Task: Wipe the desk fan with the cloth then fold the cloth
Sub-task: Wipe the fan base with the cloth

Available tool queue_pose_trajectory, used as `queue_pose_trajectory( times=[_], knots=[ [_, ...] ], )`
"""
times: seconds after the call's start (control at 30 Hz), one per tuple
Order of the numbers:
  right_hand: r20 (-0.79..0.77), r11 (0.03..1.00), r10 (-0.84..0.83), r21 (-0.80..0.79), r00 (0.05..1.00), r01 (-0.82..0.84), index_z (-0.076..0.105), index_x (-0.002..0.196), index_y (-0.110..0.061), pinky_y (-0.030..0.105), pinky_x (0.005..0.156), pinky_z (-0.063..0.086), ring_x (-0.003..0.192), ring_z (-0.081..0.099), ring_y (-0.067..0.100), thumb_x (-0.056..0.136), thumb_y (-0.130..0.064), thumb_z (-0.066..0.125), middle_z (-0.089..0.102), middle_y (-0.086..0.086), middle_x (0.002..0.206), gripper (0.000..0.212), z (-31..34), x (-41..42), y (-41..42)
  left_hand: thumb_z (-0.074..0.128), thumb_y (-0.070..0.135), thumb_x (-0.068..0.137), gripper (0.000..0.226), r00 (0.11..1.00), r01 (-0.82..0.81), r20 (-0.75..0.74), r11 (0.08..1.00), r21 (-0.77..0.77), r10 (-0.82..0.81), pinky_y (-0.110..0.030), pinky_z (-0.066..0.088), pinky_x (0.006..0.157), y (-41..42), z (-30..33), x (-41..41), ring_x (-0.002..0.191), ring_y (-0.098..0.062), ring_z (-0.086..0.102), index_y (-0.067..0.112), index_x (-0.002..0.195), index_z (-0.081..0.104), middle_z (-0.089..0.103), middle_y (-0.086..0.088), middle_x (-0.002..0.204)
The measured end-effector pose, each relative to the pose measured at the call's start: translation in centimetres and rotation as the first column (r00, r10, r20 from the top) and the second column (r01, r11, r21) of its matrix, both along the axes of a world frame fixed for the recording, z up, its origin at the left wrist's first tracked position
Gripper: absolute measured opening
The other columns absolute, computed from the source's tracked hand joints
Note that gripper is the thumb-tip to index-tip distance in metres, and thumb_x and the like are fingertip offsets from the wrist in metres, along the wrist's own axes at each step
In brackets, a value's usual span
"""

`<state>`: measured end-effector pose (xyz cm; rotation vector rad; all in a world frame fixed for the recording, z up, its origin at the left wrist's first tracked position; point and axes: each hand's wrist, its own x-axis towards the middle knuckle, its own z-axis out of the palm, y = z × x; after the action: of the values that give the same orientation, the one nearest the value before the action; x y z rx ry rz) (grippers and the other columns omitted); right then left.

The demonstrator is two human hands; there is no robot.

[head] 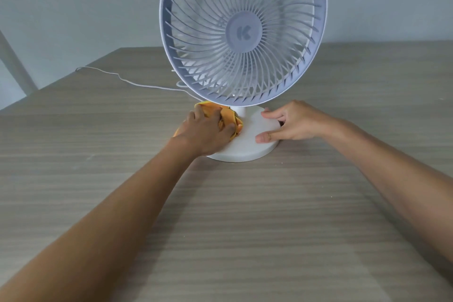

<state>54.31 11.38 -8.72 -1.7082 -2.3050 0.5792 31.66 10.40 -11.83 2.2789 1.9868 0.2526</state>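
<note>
A white desk fan [244, 32] with a round grille stands upright on the wooden table, on a short neck and a round white base [245, 147]. My left hand [208, 130] presses a bunched orange cloth [229, 116] against the left side of the base, close to the neck. Most of the cloth is hidden under that hand. My right hand [291, 122] grips the right rim of the base, thumb on the near part of its top and fingers spread on the far part.
A thin white cord [127, 81] runs from behind the fan across the table [245, 228] to its left far edge. A pale wall stands behind. A white post [14, 64] rises at the far left.
</note>
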Motion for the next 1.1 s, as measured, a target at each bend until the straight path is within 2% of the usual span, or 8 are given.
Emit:
queue_pose_trajectory(
  times=[0.1,0.23,0.33,0.5,0.63,0.77,0.9,1.1],
  knots=[
    [0.074,1.000,0.017,-0.007,0.997,-0.017,0.043,0.144,-0.025,0.031,0.115,0.033,0.137,0.043,0.008,0.022,-0.093,0.060,0.035,-0.021,0.151,0.141,0.5,-0.7,-0.2,0.021,0.070,0.081,0.073,1.000,-0.027,-0.016,1.000,0.004,0.027,-0.049,0.027,0.109,0.0,-0.4,-0.1,0.131,-0.042,0.028,0.031,0.143,0.030,0.024,-0.021,0.149],
    [0.096,0.999,0.032,-0.045,0.995,-0.027,0.039,0.146,-0.023,0.030,0.116,0.031,0.140,0.038,0.008,0.024,-0.091,0.063,0.032,-0.021,0.154,0.142,0.9,-0.7,0.0,0.021,0.069,0.088,0.079,0.997,-0.006,-0.071,1.000,-0.009,0.006,-0.049,0.008,0.119,-1.4,-0.4,0.7,0.148,-0.037,0.002,0.026,0.154,0.013,0.003,-0.022,0.160],
    [0.100,0.997,0.049,-0.066,0.994,-0.042,0.038,0.147,-0.023,0.032,0.118,0.029,0.141,0.037,0.009,0.019,-0.093,0.063,0.031,-0.019,0.155,0.148,1.0,-0.6,0.3,0.016,0.072,0.087,0.084,0.993,0.086,-0.079,0.996,-0.005,-0.086,-0.046,-0.002,0.121,-2.9,-0.5,0.7,0.150,-0.031,-0.010,0.026,0.155,0.003,-0.004,-0.017,0.163],
    [0.134,0.991,0.067,-0.121,0.989,-0.050,0.033,0.149,-0.020,0.031,0.118,0.029,0.142,0.036,0.012,0.023,-0.086,0.064,0.029,-0.013,0.157,0.146,1.5,-1.0,0.6,0.015,0.080,0.077,0.090,0.990,0.139,-0.017,0.990,0.011,-0.138,-0.049,0.008,0.120,-0.9,-0.8,-0.9,0.150,-0.026,0.004,0.031,0.153,0.016,0.010,-0.007,0.163],
    [0.143,0.991,0.053,-0.126,0.988,-0.035,0.033,0.149,-0.020,0.031,0.118,0.029,0.141,0.036,0.013,0.024,-0.086,0.065,0.029,-0.013,0.157,0.146,1.5,-1.1,0.3,0.028,0.064,0.088,0.066,0.989,0.103,0.103,0.995,0.009,-0.103,-0.046,0.017,0.117,1.4,-0.3,-1.4,0.146,-0.025,0.017,0.036,0.147,0.026,0.021,-0.002,0.159],
    [0.085,0.993,0.030,-0.119,0.996,-0.019,0.034,0.149,-0.020,0.031,0.118,0.028,0.141,0.036,0.011,0.021,-0.089,0.064,0.027,-0.017,0.157,0.149,1.1,-0.9,0.0,0.032,0.051,0.095,0.060,0.993,0.078,0.091,0.996,0.030,-0.081,-0.044,0.014,0.119,1.9,0.0,-1.2,0.147,-0.026,0.014,0.030,0.151,0.021,0.016,-0.004,0.161],
    [0.011,0.992,0.038,-0.119,0.999,-0.036,0.036,0.148,-0.024,0.030,0.119,0.027,0.140,0.036,0.005,0.021,-0.089,0.067,0.026,-0.022,0.155,0.146,0.2,-0.2,0.0,0.030,0.060,0.093,0.067,0.996,0.050,0.068,0.999,0.000,-0.050,-0.046,0.012,0.119,0.8,-0.5,-1.1,0.148,-0.028,0.011,0.031,0.152,0.018,0.015,-0.008,0.161],
    [0.021,0.971,0.144,-0.194,0.989,-0.138,0.035,0.148,-0.024,0.020,0.114,0.026,0.135,0.040,0.000,0.036,-0.066,0.080,0.030,-0.021,0.154,0.128,1.5,0.9,-0.1,0.031,0.062,0.090,0.065,0.991,0.089,0.096,0.996,0.001,-0.088,-0.048,0.014,0.119,0.2,-0.2,-1.7,0.147,-0.025,0.015,0.037,0.149,0.024,0.019,-0.003,0.160]
  ],
)
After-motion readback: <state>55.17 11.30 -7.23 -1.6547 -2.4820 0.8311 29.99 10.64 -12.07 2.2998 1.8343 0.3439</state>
